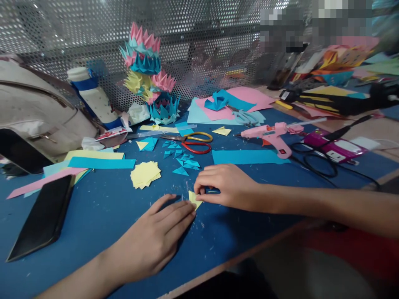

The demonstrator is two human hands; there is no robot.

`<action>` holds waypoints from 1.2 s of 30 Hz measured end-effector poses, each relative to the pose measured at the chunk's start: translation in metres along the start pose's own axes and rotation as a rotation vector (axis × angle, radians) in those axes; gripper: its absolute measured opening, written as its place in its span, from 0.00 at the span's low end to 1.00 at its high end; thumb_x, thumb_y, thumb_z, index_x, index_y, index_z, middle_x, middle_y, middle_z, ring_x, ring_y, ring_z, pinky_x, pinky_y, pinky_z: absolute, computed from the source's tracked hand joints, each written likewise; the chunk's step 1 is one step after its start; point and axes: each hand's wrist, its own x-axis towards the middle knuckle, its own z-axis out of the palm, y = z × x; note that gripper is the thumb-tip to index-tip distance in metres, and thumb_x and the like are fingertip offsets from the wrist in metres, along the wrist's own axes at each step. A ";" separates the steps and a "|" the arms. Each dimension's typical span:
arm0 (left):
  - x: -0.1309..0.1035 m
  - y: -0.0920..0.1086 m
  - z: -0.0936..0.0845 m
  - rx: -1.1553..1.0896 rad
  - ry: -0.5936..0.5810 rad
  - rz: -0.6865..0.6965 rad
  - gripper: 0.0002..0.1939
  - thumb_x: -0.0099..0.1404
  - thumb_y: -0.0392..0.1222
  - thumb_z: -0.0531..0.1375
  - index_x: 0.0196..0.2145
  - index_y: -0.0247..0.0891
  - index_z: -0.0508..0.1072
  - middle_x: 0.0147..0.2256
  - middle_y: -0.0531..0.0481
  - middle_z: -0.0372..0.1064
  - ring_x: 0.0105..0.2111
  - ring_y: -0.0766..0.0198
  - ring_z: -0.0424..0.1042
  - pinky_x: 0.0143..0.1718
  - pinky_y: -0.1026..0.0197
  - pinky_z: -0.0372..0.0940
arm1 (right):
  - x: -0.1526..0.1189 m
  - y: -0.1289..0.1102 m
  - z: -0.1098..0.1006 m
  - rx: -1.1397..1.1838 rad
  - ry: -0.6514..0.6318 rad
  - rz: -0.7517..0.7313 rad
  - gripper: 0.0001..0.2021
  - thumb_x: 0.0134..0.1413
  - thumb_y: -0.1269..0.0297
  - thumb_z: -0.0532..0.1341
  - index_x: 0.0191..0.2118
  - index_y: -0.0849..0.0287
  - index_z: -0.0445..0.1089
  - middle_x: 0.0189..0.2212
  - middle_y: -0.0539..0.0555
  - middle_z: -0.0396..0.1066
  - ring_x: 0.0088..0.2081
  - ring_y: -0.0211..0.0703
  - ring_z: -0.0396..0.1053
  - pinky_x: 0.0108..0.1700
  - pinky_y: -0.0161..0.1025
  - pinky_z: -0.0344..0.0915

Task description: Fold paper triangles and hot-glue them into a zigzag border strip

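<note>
- Location: the small yellow paper piece [192, 197] lies at the near middle of the blue table [102, 224], between the two hands and nearer than the group of small blue paper triangles [181, 160].
- Left hand [163, 236]: palm down; the middle fingers lie nearly straight and close together, their tips on the near-left part of the piece. One outer finger stands apart on the far side. The thumb is hidden, so whether it opposes the fingertips cannot be told.
- Right hand [226, 185]: the fingers are curled, and the thumb and forefinger pinch the right edge of the piece. The exact contact beneath the fingertips is hidden.
- Weight: the piece is judged very light; a slight drag or draught is likely to shift it.
- Stiffness: it is thin and should bend readily, yet is probably crisp enough to keep a crease.
- Fragility: hard pulling may tear it; careless pressure may leave stray creases.
- Friction: the paper probably slides easily on the table, so one hand is best kept as an anchor.
- Recommended hold: flat fingertips on the body of the piece, and a light thumb-and-forefinger pinch at an edge or corner.
- Adjacent stock: a stack of yellow paper squares [145, 175] sits beyond the left hand.
</note>
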 end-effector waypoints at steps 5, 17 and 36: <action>0.003 0.000 -0.001 -0.016 0.030 -0.006 0.25 0.71 0.29 0.48 0.64 0.25 0.58 0.63 0.36 0.61 0.64 0.51 0.58 0.66 0.41 0.48 | -0.011 0.002 0.001 -0.096 0.048 -0.217 0.11 0.68 0.62 0.57 0.44 0.57 0.77 0.38 0.52 0.76 0.39 0.40 0.66 0.39 0.36 0.58; 0.019 -0.007 -0.003 -0.295 0.253 -0.272 0.16 0.74 0.32 0.51 0.57 0.38 0.66 0.51 0.44 0.71 0.49 0.59 0.70 0.52 0.53 0.64 | -0.022 0.000 0.000 -0.132 -0.058 -0.220 0.12 0.68 0.65 0.56 0.51 0.54 0.74 0.44 0.55 0.69 0.42 0.43 0.62 0.43 0.39 0.59; 0.070 -0.048 -0.020 -0.652 -0.019 -0.599 0.03 0.58 0.39 0.65 0.29 0.38 0.75 0.26 0.53 0.72 0.28 0.63 0.70 0.29 0.64 0.59 | 0.009 0.004 -0.016 0.219 -0.172 0.172 0.06 0.56 0.60 0.67 0.35 0.55 0.79 0.31 0.49 0.77 0.34 0.39 0.70 0.31 0.33 0.55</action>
